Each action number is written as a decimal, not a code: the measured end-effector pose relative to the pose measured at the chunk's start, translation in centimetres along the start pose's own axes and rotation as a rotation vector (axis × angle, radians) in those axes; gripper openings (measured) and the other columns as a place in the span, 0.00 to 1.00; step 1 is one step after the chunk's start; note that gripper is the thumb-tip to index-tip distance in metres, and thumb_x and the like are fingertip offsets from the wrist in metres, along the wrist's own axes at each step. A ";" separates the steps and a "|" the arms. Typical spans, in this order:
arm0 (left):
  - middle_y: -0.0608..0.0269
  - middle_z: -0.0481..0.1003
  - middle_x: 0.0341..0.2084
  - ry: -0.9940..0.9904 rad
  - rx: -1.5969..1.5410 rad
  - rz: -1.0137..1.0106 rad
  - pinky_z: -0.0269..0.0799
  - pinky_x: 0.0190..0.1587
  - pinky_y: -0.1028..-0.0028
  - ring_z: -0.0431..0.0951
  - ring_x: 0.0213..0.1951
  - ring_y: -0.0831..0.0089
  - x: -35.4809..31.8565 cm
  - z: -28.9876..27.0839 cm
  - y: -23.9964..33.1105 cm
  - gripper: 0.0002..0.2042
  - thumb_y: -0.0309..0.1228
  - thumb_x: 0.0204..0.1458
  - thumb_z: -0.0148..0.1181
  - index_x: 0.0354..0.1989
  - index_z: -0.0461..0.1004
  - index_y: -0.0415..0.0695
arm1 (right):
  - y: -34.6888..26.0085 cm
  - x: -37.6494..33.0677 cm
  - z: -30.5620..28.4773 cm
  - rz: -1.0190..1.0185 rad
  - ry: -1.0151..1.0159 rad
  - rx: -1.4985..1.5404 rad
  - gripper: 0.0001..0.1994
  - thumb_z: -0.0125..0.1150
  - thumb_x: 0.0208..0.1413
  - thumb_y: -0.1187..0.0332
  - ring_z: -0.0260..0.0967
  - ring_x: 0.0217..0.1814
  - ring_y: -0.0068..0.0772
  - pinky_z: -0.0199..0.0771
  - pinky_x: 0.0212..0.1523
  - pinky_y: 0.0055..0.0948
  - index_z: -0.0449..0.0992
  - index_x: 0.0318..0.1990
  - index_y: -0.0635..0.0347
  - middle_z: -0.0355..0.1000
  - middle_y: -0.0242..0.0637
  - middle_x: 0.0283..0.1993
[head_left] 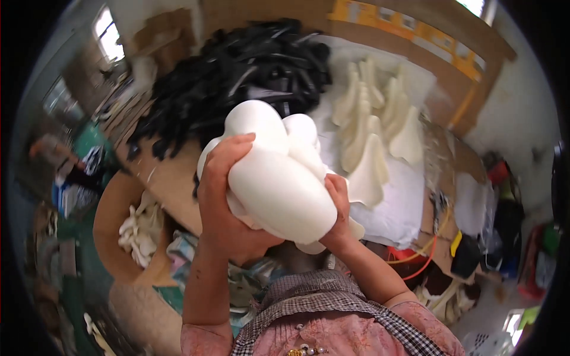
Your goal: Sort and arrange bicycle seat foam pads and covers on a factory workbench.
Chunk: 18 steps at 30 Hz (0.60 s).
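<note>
Before my chest I hold up a big white moulded piece (282, 190), smooth and bulging in several rounded lobes. What kind of thing it is I cannot make out. My left hand (222, 178) wraps its left side, fingers over the top and thumb underneath. Around the lower right side closes my right hand (338, 207), with most of its fingers hidden by the piece. Just beyond it, thin cream-coloured curved pieces (369, 157) lie in rows on a white sheet (389, 207).
Shiny black pieces (237, 71) form a big heap at the back of the cardboard-covered table (178, 184). To the left stands a round brown container (113, 225) with small white pieces (142, 231) inside. An orange hose (424, 267) and pliers-like tool (438, 204) are at right.
</note>
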<state>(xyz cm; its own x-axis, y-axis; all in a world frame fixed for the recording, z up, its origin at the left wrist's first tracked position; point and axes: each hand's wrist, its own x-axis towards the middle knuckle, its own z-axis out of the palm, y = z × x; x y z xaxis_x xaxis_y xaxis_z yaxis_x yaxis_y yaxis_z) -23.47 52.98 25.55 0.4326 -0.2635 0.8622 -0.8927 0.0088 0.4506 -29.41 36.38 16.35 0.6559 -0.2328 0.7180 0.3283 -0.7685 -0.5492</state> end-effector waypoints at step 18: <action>0.64 0.72 0.39 -0.411 -0.966 -0.486 0.68 0.49 0.72 0.73 0.41 0.72 19.7 46.9 -14.2 0.31 0.28 0.31 0.70 0.48 0.66 0.43 | 28.4 2.0 -19.8 0.590 0.207 -0.575 0.47 0.72 0.34 0.54 0.55 0.59 0.53 0.61 0.57 0.44 0.54 0.62 0.63 0.58 0.51 0.58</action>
<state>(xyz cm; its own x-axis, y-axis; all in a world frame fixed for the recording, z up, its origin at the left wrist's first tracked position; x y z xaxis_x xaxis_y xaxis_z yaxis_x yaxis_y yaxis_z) -8.26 2.45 25.27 0.4713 -0.7340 0.4889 -0.0976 0.5075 0.8561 -32.20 2.32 10.68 0.4555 -0.7518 0.4768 -0.4617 -0.6574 -0.5955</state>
